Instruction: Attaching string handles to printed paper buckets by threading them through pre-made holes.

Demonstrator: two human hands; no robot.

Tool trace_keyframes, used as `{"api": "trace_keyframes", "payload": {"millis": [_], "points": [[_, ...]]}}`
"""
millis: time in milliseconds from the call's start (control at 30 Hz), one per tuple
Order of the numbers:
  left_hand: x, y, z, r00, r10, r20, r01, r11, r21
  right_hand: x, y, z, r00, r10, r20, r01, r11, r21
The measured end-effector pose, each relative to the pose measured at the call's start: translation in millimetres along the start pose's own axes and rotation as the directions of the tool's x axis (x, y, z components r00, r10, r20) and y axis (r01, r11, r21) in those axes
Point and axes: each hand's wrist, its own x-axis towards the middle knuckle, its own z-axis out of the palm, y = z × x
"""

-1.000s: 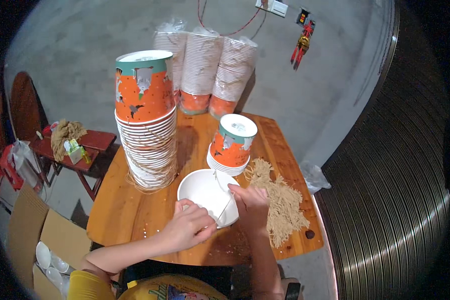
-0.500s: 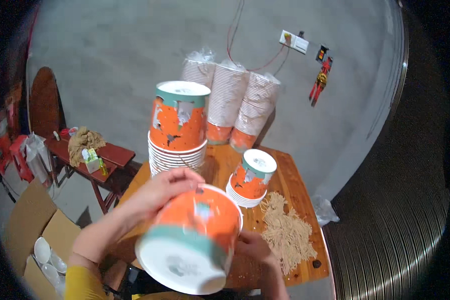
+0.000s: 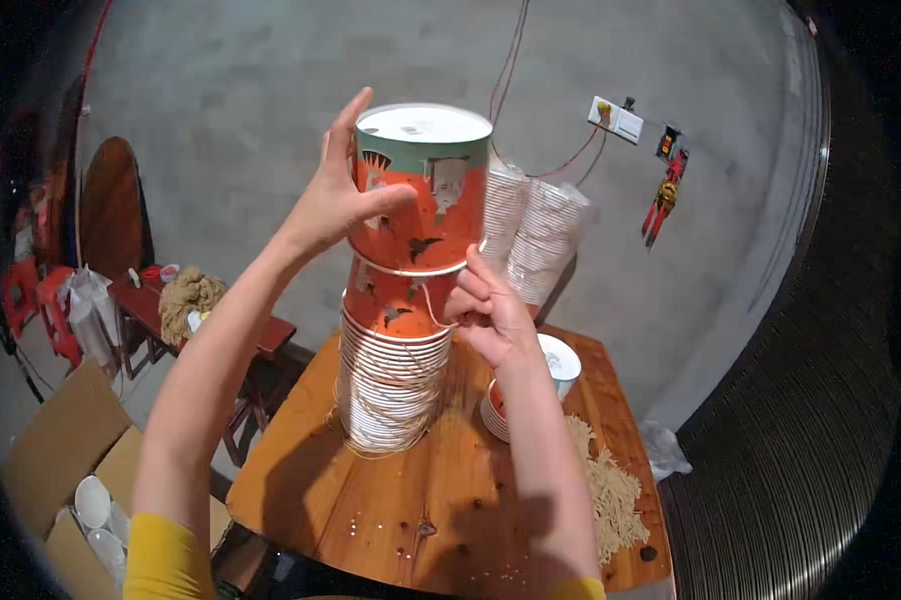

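An upside-down paper tub (image 3: 415, 205), orange with a green band and white base, is on top of a tall stack of nested tubs (image 3: 395, 385). My left hand (image 3: 342, 195) grips its left side, the thumb across the front and the fingers partly hidden behind. At the tub's lower right rim, my right hand (image 3: 490, 310) is closed, its index finger up at the rim. A thin pale cord (image 3: 431, 303) loops from under the rim to its curled fingers. Several thin cords hang round the white rims of the stack below.
On the wooden table (image 3: 370, 500), a shorter tub stack (image 3: 560, 362) and a heap of beige cords (image 3: 610, 500) lie at right. Wrapped tub stacks (image 3: 545, 235) stand behind. A cardboard box (image 3: 65, 430) is at lower left, a red bench (image 3: 150, 305) beyond.
The tub has gone from low in front of me up onto the tall stack, base upward. Both hands rose with it, and the right one now is at its rim with the cord.
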Motion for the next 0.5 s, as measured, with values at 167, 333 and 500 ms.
{"api": "trace_keyframes", "payload": {"millis": [167,333,500], "points": [[-17,-37,4,0.971,-0.208,0.119,0.194,0.974,0.12,-18,2,-63,0.935,-0.197,-0.295,0.138,0.968,-0.21],[-52,-46,25,0.961,-0.26,0.096,0.239,0.953,0.184,-71,-16,-140,0.815,-0.525,-0.244,-0.156,0.207,-0.966],[-70,-59,22,0.976,-0.217,0.024,0.212,0.968,0.134,-98,-18,-159,0.706,-0.678,0.202,-0.391,-0.612,-0.687]]}}
